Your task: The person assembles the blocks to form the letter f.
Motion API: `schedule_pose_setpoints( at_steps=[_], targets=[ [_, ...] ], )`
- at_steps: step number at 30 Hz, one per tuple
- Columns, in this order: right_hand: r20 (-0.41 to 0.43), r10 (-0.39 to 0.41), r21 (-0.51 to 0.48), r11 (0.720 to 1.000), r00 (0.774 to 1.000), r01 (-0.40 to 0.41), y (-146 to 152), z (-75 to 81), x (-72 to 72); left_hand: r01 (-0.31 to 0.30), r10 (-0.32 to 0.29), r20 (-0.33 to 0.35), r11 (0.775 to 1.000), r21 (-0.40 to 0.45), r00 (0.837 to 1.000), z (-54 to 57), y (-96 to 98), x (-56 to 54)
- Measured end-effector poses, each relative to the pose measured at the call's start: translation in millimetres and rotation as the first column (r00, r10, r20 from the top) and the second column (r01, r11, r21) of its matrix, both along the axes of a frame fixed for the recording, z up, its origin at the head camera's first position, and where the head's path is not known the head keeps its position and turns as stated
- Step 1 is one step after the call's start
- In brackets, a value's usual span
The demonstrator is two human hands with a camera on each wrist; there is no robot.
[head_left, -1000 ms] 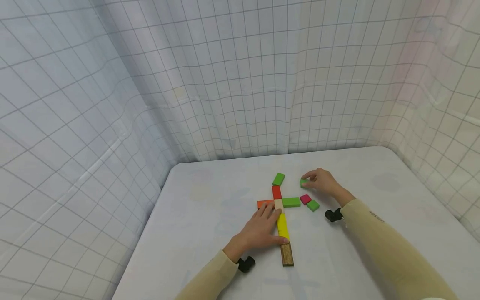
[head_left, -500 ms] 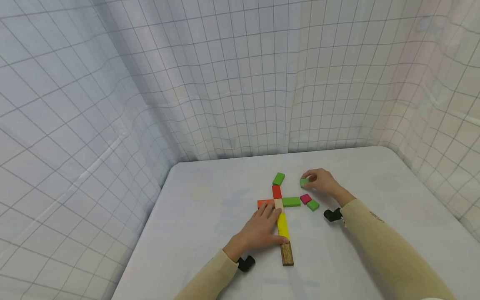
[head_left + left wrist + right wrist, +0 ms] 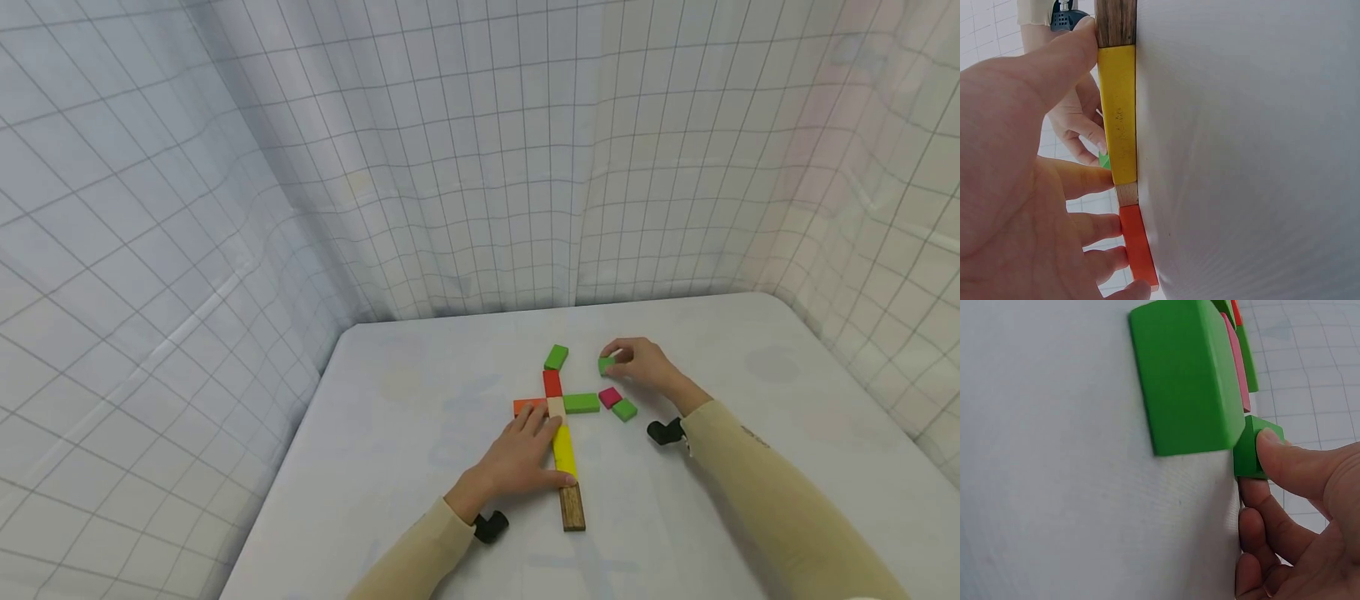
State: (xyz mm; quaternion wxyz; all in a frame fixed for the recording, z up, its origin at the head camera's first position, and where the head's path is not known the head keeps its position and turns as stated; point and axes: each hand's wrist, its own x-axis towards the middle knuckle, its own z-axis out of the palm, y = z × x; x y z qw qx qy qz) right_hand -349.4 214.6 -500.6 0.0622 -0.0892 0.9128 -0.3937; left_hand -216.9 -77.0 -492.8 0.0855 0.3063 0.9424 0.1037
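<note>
Flat coloured blocks form a cross on the table. My left hand [image 3: 517, 457] lies spread over its left side, thumb at the joint of the yellow block [image 3: 1119, 115] and the brown block [image 3: 573, 507], fingertips on the pale block [image 3: 556, 407] and orange block [image 3: 1139, 244]. Above the pale block is a red block [image 3: 552, 383]; to its right lies a long green block [image 3: 581, 403]. My right hand [image 3: 640, 365] pinches a small green block [image 3: 1249, 450] between thumb and fingers, at the table surface. Near it sit a pink block [image 3: 611, 397] and another small green block [image 3: 1179, 378].
A green block [image 3: 557, 357] lies angled at the top of the red one. The white table [image 3: 405, 400] runs back to a checked white curtain [image 3: 465, 167], which also hangs along both sides. Black wrist cameras [image 3: 491, 527] stick out beneath the sleeves.
Almost nothing differs. Both hands hold the same positions, with the small green block still in the right fingers; the whole view shifts only slightly.
</note>
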Motion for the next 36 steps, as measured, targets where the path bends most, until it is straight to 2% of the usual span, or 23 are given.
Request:
schedule_pose_setpoints(
  at_steps=[5, 13, 18, 26, 36],
  targets=[
    [-0.006, -0.005, -0.007, 1.000, 1.000, 0.005, 1, -3.1, -0.7, 0.008, -0.008, 0.004, 1.000, 0.018, 1.000, 0.0, 0.0, 0.3],
    [-0.014, 0.001, -0.002, 1.000, 1.000, -0.001, 2, -4.9, -0.9, 0.013, -0.013, 0.001, 1.000, 0.000, 1.000, -1.1, -0.1, -0.1],
    [-0.010, 0.014, 0.004, 1.000, 1.000, -0.014, 1, -3.1, -0.5, 0.012, -0.012, -0.003, 1.000, -0.017, 1.000, -1.6, 0.1, -1.3],
    [-0.034, 0.053, 0.024, 0.998, 0.998, -0.052, 0, 2.6, -0.5, 0.014, -0.014, -0.003, 1.000, 0.001, 1.000, -3.2, 0.4, -2.8],
    [-0.028, 0.088, 0.064, 0.994, 0.996, -0.086, -3, 6.1, -10.2, 0.004, -0.004, 0.007, 1.000, -0.004, 1.000, -4.7, 0.8, -3.9]
  ],
)
